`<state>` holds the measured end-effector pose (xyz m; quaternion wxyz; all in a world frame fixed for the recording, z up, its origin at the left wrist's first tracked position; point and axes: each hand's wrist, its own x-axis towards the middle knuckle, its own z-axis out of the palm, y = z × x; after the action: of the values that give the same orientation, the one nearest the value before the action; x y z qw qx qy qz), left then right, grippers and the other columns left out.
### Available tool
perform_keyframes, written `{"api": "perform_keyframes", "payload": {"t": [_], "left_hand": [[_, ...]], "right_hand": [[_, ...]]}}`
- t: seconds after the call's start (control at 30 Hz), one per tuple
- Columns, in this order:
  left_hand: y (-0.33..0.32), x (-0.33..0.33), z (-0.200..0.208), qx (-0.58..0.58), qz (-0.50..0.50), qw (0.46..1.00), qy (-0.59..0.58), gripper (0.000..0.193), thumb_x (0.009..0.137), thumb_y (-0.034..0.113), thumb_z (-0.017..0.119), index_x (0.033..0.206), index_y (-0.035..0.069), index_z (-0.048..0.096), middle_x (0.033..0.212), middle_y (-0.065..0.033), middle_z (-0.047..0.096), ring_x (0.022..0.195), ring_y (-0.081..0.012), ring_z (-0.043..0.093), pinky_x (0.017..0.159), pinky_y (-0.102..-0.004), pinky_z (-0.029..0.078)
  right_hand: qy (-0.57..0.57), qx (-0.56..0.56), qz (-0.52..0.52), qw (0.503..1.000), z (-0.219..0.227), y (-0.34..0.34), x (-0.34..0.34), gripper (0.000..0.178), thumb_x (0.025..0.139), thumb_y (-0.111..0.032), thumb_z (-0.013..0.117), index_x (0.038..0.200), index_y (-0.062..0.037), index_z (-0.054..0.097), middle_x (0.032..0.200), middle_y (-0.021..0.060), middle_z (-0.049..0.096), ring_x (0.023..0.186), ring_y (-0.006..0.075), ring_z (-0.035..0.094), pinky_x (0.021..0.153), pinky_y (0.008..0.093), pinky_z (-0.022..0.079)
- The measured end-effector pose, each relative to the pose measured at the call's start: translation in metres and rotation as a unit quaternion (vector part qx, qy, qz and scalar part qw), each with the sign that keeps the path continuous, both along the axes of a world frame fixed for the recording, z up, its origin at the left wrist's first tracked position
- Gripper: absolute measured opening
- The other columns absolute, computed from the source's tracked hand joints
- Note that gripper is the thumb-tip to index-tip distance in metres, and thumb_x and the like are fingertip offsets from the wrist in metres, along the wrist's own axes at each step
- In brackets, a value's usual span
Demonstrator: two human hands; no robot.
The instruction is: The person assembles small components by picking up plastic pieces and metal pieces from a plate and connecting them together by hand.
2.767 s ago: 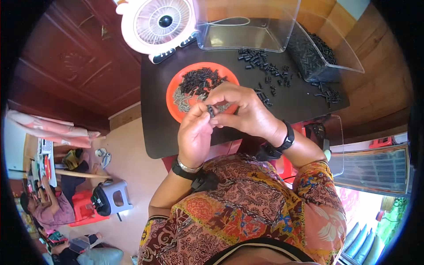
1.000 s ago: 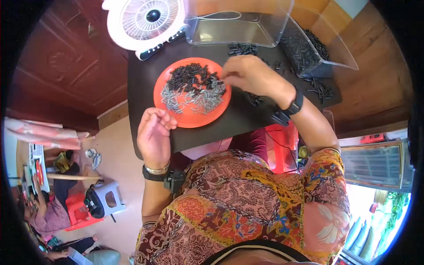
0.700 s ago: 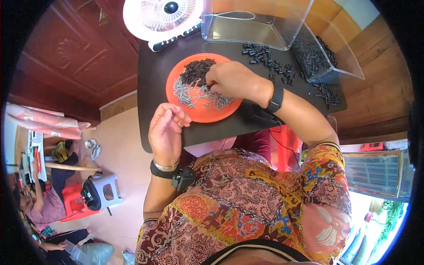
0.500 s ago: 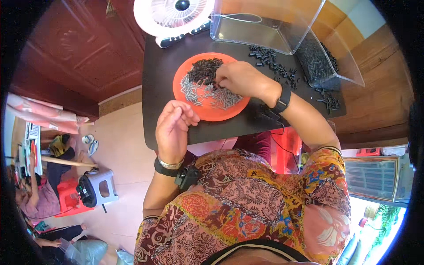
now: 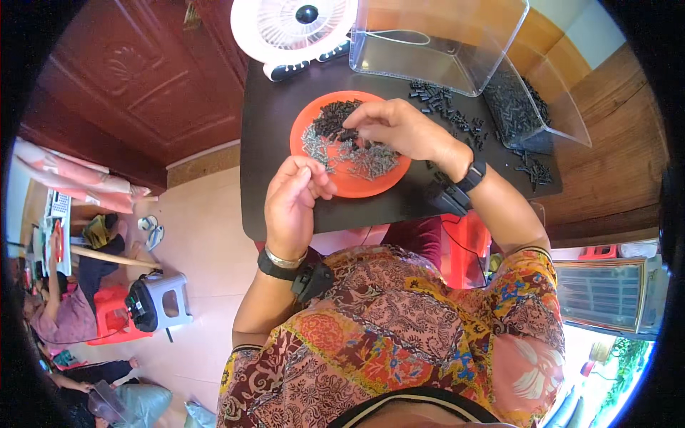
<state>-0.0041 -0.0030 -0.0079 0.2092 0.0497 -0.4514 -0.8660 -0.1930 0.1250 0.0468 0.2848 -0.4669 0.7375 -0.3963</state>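
An orange-red round plate (image 5: 349,187) lies on the dark table in front of me. It holds a pile of small black tube-like pieces (image 5: 332,118) at its far side and small silver screws or pins (image 5: 372,162) nearer me. My right hand (image 5: 403,130) hovers over the plate's right side, thumb and index finger slightly apart beside the black pile. At the plate's near left edge, my left hand (image 5: 294,196) is raised with its thumb against curled fingers. Whatever lies inside that hand is too small or hidden to name.
A clear plastic bin (image 5: 417,68) stands at the back, next to a white fan (image 5: 296,32). Loose black pieces (image 5: 446,107) are scattered right of the plate, by a second clear bin (image 5: 514,107) full of them. Other people (image 5: 61,314) sit at far left.
The right hand has lifted slightly from the pile, its thumb and index finger parting. The left hand stays raised with fingers curled. The whole view has shifted a little.
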Motion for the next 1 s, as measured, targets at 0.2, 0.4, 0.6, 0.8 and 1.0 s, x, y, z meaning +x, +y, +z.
{"api": "perform_keyframes", "payload": {"t": [0.2, 0.4, 0.6, 0.8, 1.0], "left_hand": [[0.009, -0.015, 0.005, -0.03, -0.014, 0.999, -0.011, 0.019, 0.096, 0.021, 0.044, 0.095, 0.003, 0.053, 0.084, -0.0056, 0.055, 0.078, -0.0176, 0.057, 0.071, -0.0285, 0.044], [0.018, -0.03, 0.005, -0.122, 0.005, 0.99, -0.072, 0.02, 0.095, 0.024, 0.048, 0.089, 0.006, 0.054, 0.08, -0.0019, 0.056, 0.07, -0.0115, 0.056, 0.064, -0.0242, 0.043], [0.016, -0.03, 0.007, -0.243, 0.056, 0.966, -0.068, 0.019, 0.095, 0.018, 0.047, 0.096, 0.002, 0.058, 0.075, -0.001, 0.056, 0.067, -0.0088, 0.054, 0.063, -0.0229, 0.043], [0.01, -0.028, 0.016, -0.293, -0.015, 0.951, -0.101, 0.018, 0.092, 0.016, 0.048, 0.098, 0.002, 0.056, 0.077, -0.0011, 0.055, 0.07, -0.0089, 0.053, 0.064, -0.0233, 0.043], [0.003, -0.031, 0.019, -0.378, -0.012, 0.919, -0.107, 0.012, 0.091, 0.012, 0.05, 0.087, 0.002, 0.054, 0.072, 0.0006, 0.051, 0.067, -0.0075, 0.048, 0.063, -0.0232, 0.041]], "right_hand": [[-0.157, -0.107, 0.035, 0.981, -0.002, 0.008, 0.01, 0.019, 0.089, -0.001, 0.058, 0.107, 0.0003, 0.06, 0.096, 0.001, 0.064, 0.091, 0.0079, 0.058, 0.083, 0.0244, 0.047], [-0.127, -0.133, 0.061, 0.981, 0.001, 0.013, 0.029, 0.012, 0.09, -0.002, 0.058, 0.101, 0.0005, 0.056, 0.092, 0.0047, 0.064, 0.087, 0.0103, 0.06, 0.08, 0.0263, 0.05], [-0.036, -0.2, 0.021, 0.979, -0.003, 0.011, 0.046, 0.012, 0.085, 0.003, 0.06, 0.095, 0.0, 0.055, 0.083, 0.0078, 0.064, 0.078, 0.0153, 0.065, 0.071, 0.0287, 0.053], [0.211, -0.296, 0.005, 0.932, -0.007, 0.018, 0.044, 0.015, 0.077, -0.002, 0.066, 0.09, -0.0048, 0.059, 0.085, 0.0095, 0.062, 0.083, 0.029, 0.062, 0.074, 0.0377, 0.05], [0.381, -0.258, -0.022, 0.887, -0.003, 0.035, 0.03, 0.006, 0.077, -0.006, 0.062, 0.083, -0.0053, 0.063, 0.083, 0.0088, 0.062, 0.079, 0.0286, 0.062, 0.072, 0.0385, 0.051]]}}
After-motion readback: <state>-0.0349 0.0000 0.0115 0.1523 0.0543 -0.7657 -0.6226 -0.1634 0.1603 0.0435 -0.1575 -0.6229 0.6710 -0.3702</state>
